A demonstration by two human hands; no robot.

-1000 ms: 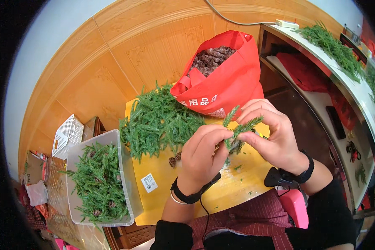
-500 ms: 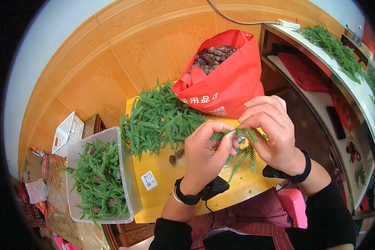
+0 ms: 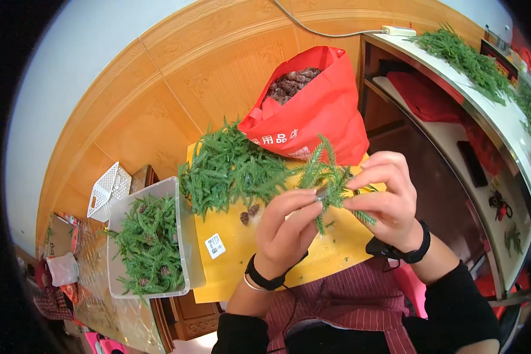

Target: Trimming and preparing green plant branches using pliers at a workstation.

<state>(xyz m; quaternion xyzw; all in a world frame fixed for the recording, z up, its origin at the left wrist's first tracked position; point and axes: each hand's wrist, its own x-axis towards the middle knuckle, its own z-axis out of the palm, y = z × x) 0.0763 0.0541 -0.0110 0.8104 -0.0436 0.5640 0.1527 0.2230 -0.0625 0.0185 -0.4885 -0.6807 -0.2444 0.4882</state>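
Both hands meet over a yellow board (image 3: 242, 265) and pinch one green fir-like sprig (image 3: 327, 177). My left hand (image 3: 286, 233) grips its stem from below. From the right, my right hand (image 3: 386, 197) holds the same sprig, its fingers curled around the twigs. A heap of similar green sprigs (image 3: 230, 168) lies on the board just left of the hands, with two small brown cones (image 3: 249, 213) beside it.
A red bag (image 3: 318, 115) full of brown cones stands behind the board. A clear plastic tub (image 3: 186, 236) at left holds green sprigs with cones. More sprigs lie on the curved white counter (image 3: 478, 112) at right. A white basket (image 3: 109, 189) sits far left.
The sprig has been raised and turned, so its tip now points up toward the red bag. Both hands have shifted slightly with it and kept their hold.
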